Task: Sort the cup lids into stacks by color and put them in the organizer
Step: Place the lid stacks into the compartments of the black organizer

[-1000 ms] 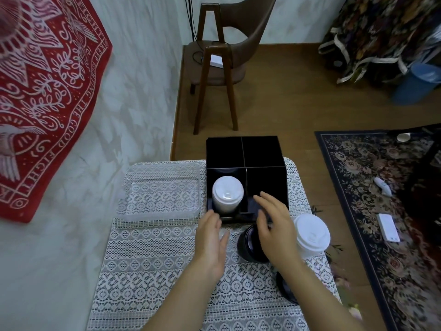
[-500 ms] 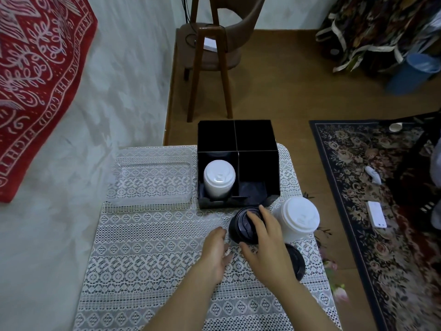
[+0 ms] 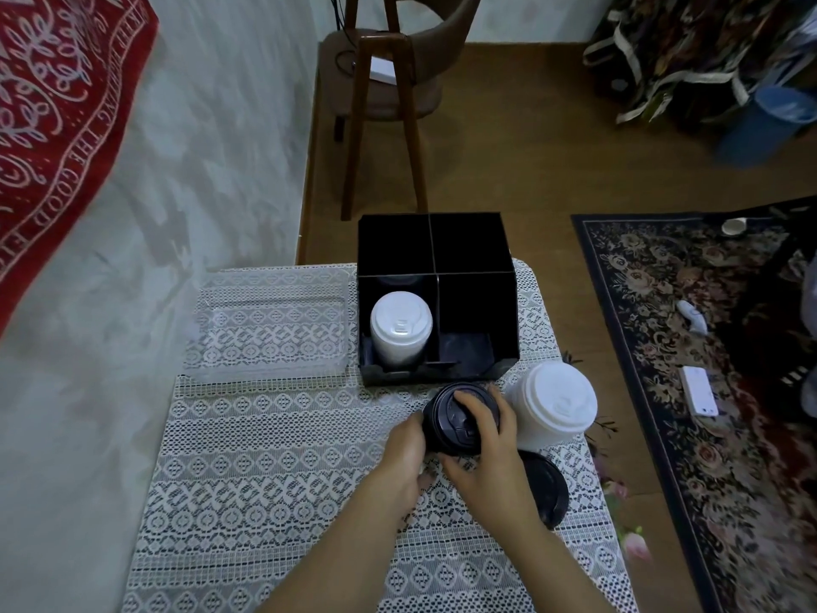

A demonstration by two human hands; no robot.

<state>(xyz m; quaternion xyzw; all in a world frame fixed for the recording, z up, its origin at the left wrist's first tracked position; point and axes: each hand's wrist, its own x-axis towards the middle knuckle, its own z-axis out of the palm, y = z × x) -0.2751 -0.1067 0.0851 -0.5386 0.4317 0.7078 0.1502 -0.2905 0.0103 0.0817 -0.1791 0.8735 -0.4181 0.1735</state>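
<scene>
The black stack [image 3: 455, 418] stands on the tabletop [image 3: 265, 457] just before the organizer [image 3: 468, 241], fingers of left hand [image 3: 400, 457] and right hand [image 3: 490, 449] clamped round it, the right wrist half hiding 1 black lid [image 3: 546, 484]; the red cloth [image 3: 57, 126] reads "THE GOOD", the rest cut off.

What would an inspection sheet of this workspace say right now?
Surface: table under a white lace cloth.
Job's things: black organizer holds a white lid stack in its near-left compartment; black lid stack on the table in front of it; second white lid stack to the right; single black lid lying nearer.
Clutter: clear plastic tray left of the organizer.
Hands: left hand and right hand both grip the black lid stack.
Cables: dark cable behind the chair.
Surroundings: wooden chair, patterned rug, red wall cloth.
</scene>
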